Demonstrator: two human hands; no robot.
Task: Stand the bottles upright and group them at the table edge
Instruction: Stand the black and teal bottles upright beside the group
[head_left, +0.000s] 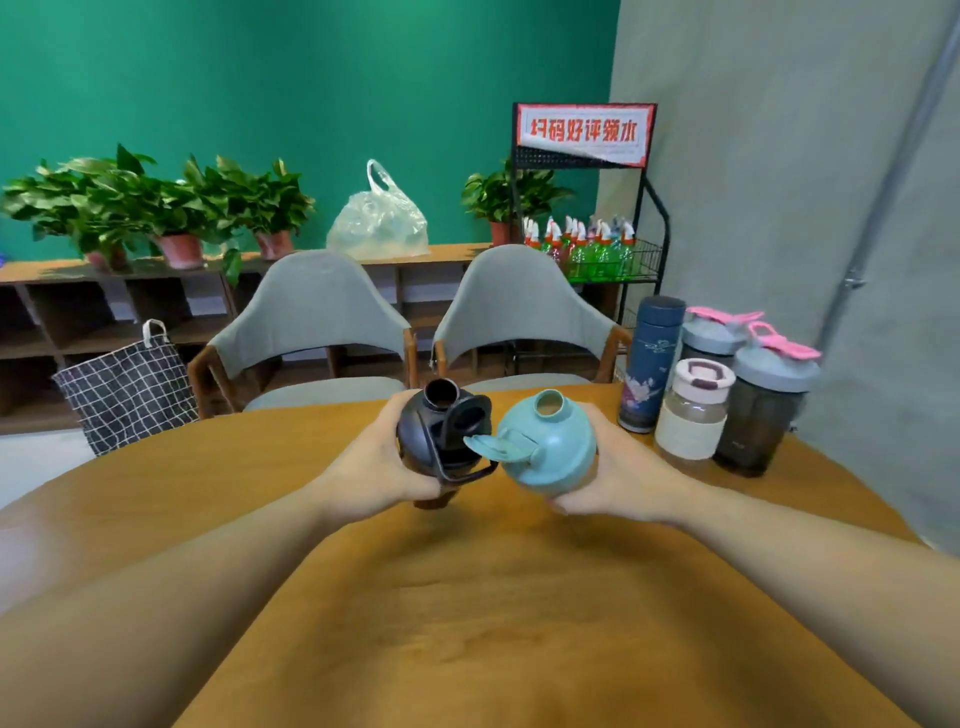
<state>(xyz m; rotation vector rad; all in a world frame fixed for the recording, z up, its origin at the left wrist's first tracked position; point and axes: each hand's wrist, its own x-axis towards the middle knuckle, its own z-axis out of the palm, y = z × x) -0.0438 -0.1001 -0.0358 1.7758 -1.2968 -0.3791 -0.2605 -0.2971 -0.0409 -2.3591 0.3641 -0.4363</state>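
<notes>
Over the smooth wooden surface (519, 597), the left hand (382, 462) clasped a rounded black plastic bottle (441, 441) and the right hand (605, 475) a rounded teal plastic bottle (550, 447), forearms outstretched, both spouts open, near four upright bottles (717, 389) at the right edge.

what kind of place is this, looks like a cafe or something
Probably a small shop or cafe-like seating corner, not a home: a wire display rack of drinks under a printed promotional sign, two chairs at a wooden table, potted plants on a shelf.
</notes>
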